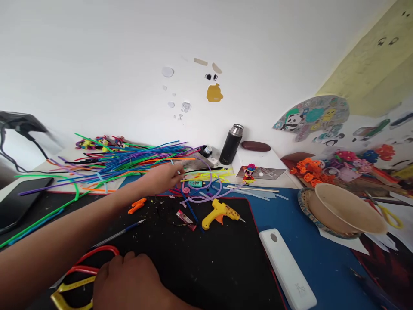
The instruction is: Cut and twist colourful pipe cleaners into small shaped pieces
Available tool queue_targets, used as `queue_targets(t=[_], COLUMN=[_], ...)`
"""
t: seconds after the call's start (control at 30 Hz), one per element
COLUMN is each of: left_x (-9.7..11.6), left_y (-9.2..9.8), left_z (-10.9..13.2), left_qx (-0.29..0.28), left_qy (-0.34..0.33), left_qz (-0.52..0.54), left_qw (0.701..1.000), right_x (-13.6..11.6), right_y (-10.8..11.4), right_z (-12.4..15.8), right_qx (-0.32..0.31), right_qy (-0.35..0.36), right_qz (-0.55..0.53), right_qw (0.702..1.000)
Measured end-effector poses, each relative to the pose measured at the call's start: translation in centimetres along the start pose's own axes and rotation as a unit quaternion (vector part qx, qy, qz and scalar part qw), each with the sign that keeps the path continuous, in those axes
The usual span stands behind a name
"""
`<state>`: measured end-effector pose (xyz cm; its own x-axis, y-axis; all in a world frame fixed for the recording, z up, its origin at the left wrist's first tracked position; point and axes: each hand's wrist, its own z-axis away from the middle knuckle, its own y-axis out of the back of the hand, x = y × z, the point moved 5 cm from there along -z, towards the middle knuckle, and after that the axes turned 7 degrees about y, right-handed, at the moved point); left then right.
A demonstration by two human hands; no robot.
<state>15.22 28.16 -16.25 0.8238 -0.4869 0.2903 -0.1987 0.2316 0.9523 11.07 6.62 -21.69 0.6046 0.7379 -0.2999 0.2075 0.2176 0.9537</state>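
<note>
Stretched forward over the mat, my left hand (163, 177) is at the near right end of a pile of coloured pipe cleaners (125, 157). Its fingers are bent together in a pinch; whatever lies between them is too small to make out. Close beside it are a pink coil (186, 189) and loops of lilac pipe cleaner (220, 186). My right hand (130, 280) rests closed at the mat's near edge, back upward, with its fingers curled under and hidden. It lies against red handles (88, 270) and yellow handles (75, 286) of hand tools.
A yellow glue gun (219, 213) and a lighter (184, 216) lie on the black mat (206, 267). Behind stand a black flask (231, 145) and a small pipe-cleaner figure (249, 173). To the right are a white power bank (287, 267) and a beige bowl (350, 206).
</note>
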Motion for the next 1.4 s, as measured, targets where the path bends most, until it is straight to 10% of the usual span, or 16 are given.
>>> queue_targets(t=[0.3,0.77,1.03,1.4], left_x=[0.7,-16.2,-16.1,-14.2], left_y=[-1.2,1.9,0.5,6.7], left_z=[1.0,-0.5,0.1,2.3], left_qx=[0.03,0.202,0.166,0.209], left_qy=[-0.016,0.132,0.099,0.02], left_qz=[0.012,-0.154,-0.195,-0.211], left_qw=[0.999,0.958,0.962,0.955], right_x=[0.2,0.2,0.2,0.0], right_y=[-0.3,-0.4,-0.5,-0.7], right_z=[0.0,-0.4,-0.9,-0.2], right_qx=[-0.005,-0.027,-0.088,-0.015], right_qy=[-0.008,-0.032,-0.027,-0.031], right_qz=[0.006,-0.002,-0.007,0.012], right_qw=[1.0,0.999,0.996,0.999])
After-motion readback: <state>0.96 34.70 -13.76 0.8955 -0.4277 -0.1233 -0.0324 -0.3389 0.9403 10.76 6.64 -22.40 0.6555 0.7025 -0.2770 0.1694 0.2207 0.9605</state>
